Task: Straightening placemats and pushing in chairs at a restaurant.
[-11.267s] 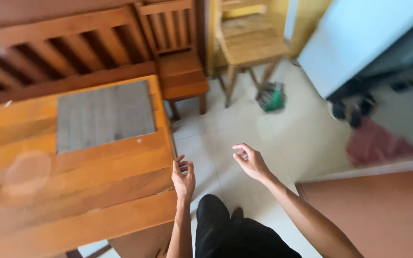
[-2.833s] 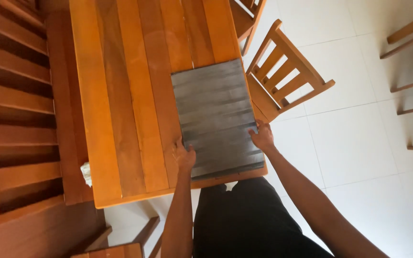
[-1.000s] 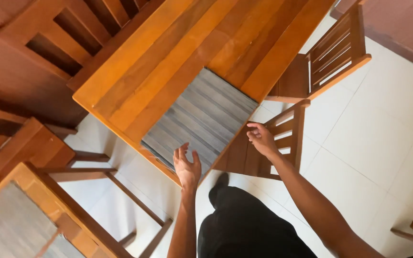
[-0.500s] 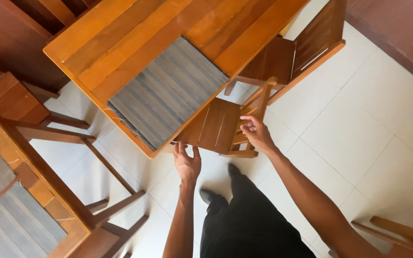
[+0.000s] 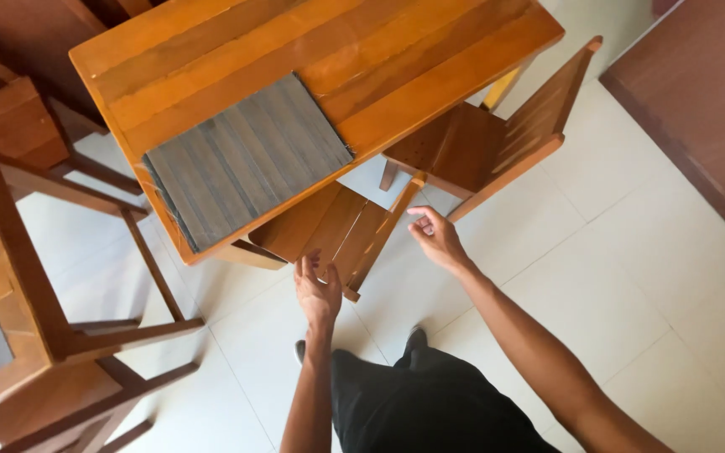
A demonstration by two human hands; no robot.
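Both open hands, left hand [image 5: 318,289] and right hand [image 5: 435,237], hover by the wooden chair [image 5: 341,231]

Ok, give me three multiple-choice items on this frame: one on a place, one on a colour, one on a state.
1. Where is the mat?
A. on the floor
B. on the table, at its edge
C. on a chair seat

2. What colour is the mat?
A. grey
B. red
C. green

3. What do the hands hold?
A. the mat
B. a cup
C. nothing

Answers:
1 B, it lies flat at the table's near edge.
2 A, grey stripes.
3 C, left hand and right hand are open beside the chair under the table.
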